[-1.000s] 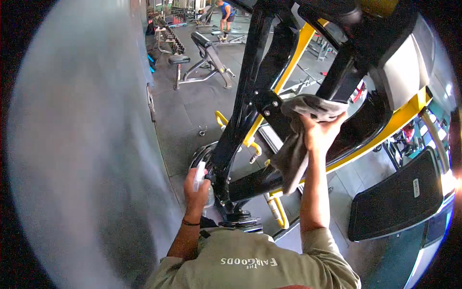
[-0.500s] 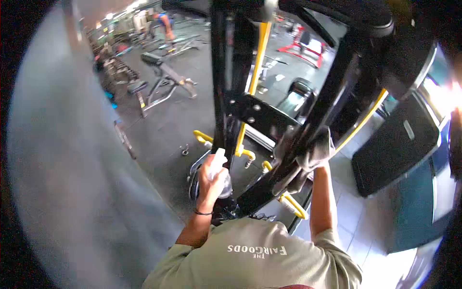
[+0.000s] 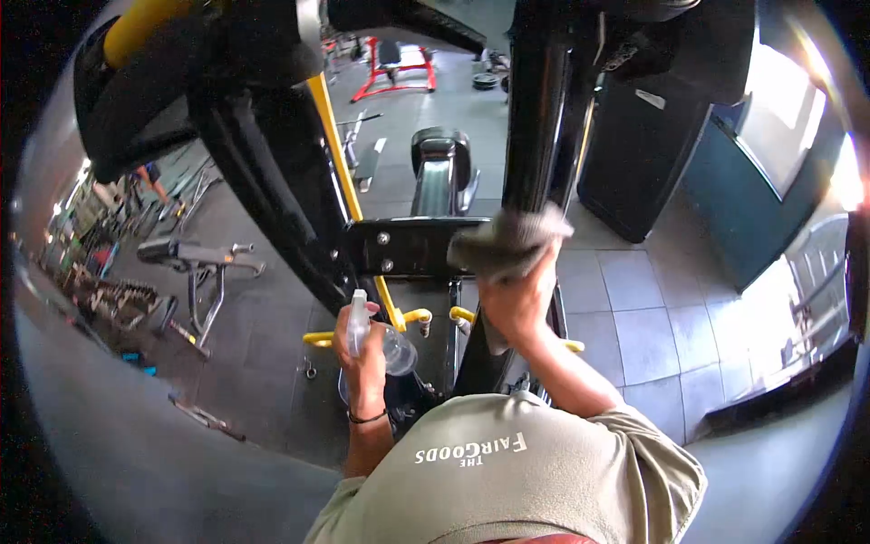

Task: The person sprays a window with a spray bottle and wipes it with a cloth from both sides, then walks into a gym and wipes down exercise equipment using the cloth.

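Observation:
My left hand (image 3: 364, 363) is wrapped round a clear spray bottle (image 3: 399, 352) with a white trigger head, held in front of the machine's lower left post. In my right hand (image 3: 521, 295) is a bunched grey cloth (image 3: 509, 243), smeared by motion. The cloth overlaps the right end of the black crossbar (image 3: 412, 247), near the right black upright (image 3: 536, 118); whether it presses on the metal I cannot tell. Bolts show at the crossbar's left end. A dark band circles my left wrist.
Yellow handles (image 3: 417, 315) stick out low on the machine. A yellow bar (image 3: 335, 145) runs along the left post (image 3: 263, 172). Beyond stand a black padded seat (image 3: 441, 150), a red rack (image 3: 394, 68) and a weight bench (image 3: 195, 258). A person (image 3: 152, 181) is far left.
My view has turned to the right. My right hand and the cloth have moved from the right slanted post to the crossbar's right end. My left hand keeps hold of the spray bottle.

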### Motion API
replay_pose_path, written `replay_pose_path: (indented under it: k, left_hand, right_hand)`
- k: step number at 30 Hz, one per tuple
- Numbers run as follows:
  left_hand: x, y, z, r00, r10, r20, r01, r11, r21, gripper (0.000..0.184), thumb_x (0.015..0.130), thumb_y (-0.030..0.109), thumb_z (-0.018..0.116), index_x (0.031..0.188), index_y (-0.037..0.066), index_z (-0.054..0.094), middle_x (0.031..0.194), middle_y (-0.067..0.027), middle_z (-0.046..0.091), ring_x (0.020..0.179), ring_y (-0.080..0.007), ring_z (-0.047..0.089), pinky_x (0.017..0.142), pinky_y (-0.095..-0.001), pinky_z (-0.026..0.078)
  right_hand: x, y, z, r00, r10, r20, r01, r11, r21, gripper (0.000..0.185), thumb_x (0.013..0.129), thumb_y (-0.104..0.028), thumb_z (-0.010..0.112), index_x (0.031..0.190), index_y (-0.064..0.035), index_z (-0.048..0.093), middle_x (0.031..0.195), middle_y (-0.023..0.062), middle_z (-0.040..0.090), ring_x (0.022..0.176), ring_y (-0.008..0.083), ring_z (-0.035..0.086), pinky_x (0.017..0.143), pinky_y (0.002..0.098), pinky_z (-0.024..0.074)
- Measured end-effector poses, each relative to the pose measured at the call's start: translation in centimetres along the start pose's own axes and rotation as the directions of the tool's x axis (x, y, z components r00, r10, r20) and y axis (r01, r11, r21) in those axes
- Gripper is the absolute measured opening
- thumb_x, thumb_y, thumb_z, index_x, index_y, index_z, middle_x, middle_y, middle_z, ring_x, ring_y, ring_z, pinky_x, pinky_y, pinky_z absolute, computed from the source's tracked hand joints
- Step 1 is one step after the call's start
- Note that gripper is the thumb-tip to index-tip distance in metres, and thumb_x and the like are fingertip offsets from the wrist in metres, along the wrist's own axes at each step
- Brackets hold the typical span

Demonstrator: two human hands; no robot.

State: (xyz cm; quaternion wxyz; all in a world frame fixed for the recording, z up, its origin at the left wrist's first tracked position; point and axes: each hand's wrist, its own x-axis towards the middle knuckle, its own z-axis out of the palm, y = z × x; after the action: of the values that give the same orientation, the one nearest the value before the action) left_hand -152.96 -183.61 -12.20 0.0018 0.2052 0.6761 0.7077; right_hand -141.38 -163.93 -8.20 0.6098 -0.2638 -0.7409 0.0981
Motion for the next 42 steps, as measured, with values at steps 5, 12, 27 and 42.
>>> replay_pose_path:
  k: [5, 12, 27, 42]
  left_hand:
    - [1.9, -1.1, 1.1, 0.986, 0.032, 0.164, -0.035, 0.999, 0.019, 0.023, 0.077, 0.004, 0.062, 0.1, 0.005, 0.066, 0.091, -0.0028, 0.062, 0.079, -0.0114, 0.058, 0.074, -0.0265, 0.049]
    - [2.1, -3.9, 1.0, 0.955, 0.013, 0.297, 0.015, 0.996, -0.093, 0.025, 0.079, 0.004, 0.064, 0.103, 0.003, 0.067, 0.097, -0.0056, 0.067, 0.085, -0.0128, 0.062, 0.08, -0.0279, 0.051]
    - [-0.9, -2.4, -5.2, 0.963, -0.068, 0.261, 0.053, 0.997, 0.064, 0.027, 0.079, 0.002, 0.062, 0.106, 0.004, 0.065, 0.099, -0.0041, 0.065, 0.082, -0.0136, 0.058, 0.078, -0.0294, 0.049]
    - [-6.6, -0.4, -3.5, 0.987, -0.146, -0.06, 0.149, 0.988, 0.05, 0.026, 0.08, 0.002, 0.062, 0.106, 0.003, 0.065, 0.105, -0.0054, 0.067, 0.087, -0.0152, 0.059, 0.08, -0.0303, 0.05]
  right_hand:
    - [5.9, -2.0, -2.7, 0.987, -0.051, 0.154, 0.006, 0.96, 0.279, 0.064, 0.066, -0.009, 0.083, 0.123, -0.0002, 0.055, 0.115, 0.019, 0.061, 0.104, 0.0367, 0.062, 0.095, 0.0436, 0.0499]
    - [16.4, -4.1, -4.4, 0.939, -0.073, 0.336, -0.241, 0.557, 0.795, 0.05, 0.069, -0.02, 0.084, 0.11, 0.001, 0.066, 0.102, 0.0084, 0.071, 0.093, 0.016, 0.068, 0.08, 0.0324, 0.0561]
    - [-15.4, 7.2, 1.3, 0.907, 0.099, 0.408, -0.087, 0.995, -0.048, 0.051, 0.078, -0.032, 0.078, 0.124, -0.0121, 0.066, 0.13, 0.0219, 0.058, 0.124, 0.0454, 0.05, 0.105, 0.0576, 0.0382]
    - [1.3, -1.1, 3.5, 0.868, -0.449, 0.211, 0.426, 0.893, 0.148, 0.05, 0.075, -0.031, 0.08, 0.117, -0.0066, 0.066, 0.116, 0.0185, 0.064, 0.109, 0.0396, 0.06, 0.096, 0.0511, 0.0455]
